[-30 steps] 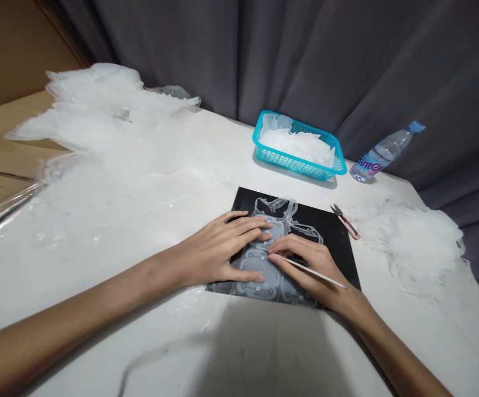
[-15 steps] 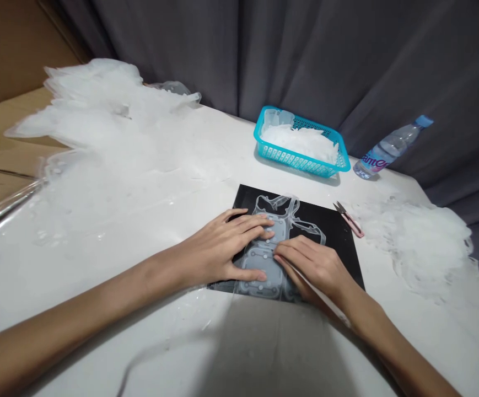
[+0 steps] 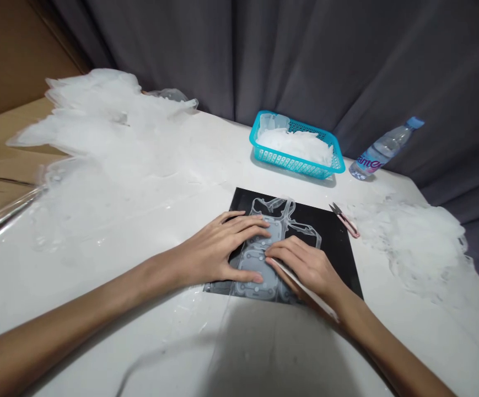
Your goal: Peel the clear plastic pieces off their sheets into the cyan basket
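A translucent molded sheet (image 3: 258, 268) with rounded rectangular panels lies on a black mat (image 3: 337, 236). My left hand (image 3: 231, 245) rests flat over its left side, fingers spread, thumb on the lower panel. Pinched in my right hand (image 3: 307, 264) is a thin, flat white stick-like tool (image 3: 311, 295), slanting back under the palm toward the wrist. Its tip is hidden by my fingers, close to the seam between two panels. Above the hands, the sheet continues as thin looped frame strips (image 3: 289, 212), with openings showing the black mat.
A blue basket (image 3: 297, 162) holding white translucent pieces stands at the back, beside a water bottle (image 3: 382, 151). Pink-handled thread snips (image 3: 345, 220) lie at the mat's right edge. A heap of translucent sheets (image 3: 94, 121) is at the left; scraps (image 3: 421, 237) pile up at the right.
My right hand has shifted slightly left with the white tool, along the seam area. The left hand stays pressed on the sheet. The whole view has moved a little.
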`<state>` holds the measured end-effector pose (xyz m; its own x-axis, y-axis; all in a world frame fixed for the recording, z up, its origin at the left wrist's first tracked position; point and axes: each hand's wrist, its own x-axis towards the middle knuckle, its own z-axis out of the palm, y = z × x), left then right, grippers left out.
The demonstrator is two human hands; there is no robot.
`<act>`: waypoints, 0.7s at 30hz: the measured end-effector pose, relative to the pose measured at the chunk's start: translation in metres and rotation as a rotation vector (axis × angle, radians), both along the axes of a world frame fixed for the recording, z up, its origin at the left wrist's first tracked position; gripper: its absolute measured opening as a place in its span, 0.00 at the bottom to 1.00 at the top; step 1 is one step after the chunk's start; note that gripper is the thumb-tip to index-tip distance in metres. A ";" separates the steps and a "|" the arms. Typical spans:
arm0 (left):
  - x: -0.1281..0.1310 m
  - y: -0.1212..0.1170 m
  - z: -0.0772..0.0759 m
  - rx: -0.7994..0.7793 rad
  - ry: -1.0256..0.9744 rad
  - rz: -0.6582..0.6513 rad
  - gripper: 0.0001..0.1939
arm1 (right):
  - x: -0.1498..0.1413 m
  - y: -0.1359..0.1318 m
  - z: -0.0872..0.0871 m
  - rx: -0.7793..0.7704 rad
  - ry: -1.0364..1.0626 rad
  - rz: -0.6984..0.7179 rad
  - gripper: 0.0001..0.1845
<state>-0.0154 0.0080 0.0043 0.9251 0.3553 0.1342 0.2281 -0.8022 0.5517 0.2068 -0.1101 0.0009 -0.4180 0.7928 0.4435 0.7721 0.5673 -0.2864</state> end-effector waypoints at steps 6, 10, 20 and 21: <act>-0.001 -0.014 0.011 0.089 0.014 0.316 0.41 | -0.004 -0.001 -0.013 0.021 -0.136 -0.074 0.17; -0.003 -0.024 0.014 -0.029 0.087 0.478 0.31 | -0.005 0.003 -0.012 0.029 -0.138 -0.101 0.18; 0.011 -0.029 0.006 -0.502 -0.008 0.459 0.26 | -0.004 0.005 0.000 0.091 0.078 -0.078 0.13; 0.011 -0.029 0.007 -0.521 0.000 0.469 0.25 | 0.004 0.011 0.002 0.074 0.162 -0.128 0.12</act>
<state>-0.0040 -0.0206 0.0108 0.6586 0.7348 -0.1619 0.4856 -0.2507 0.8375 0.2107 -0.0988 0.0024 -0.2345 0.7978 0.5555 0.7862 0.4917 -0.3743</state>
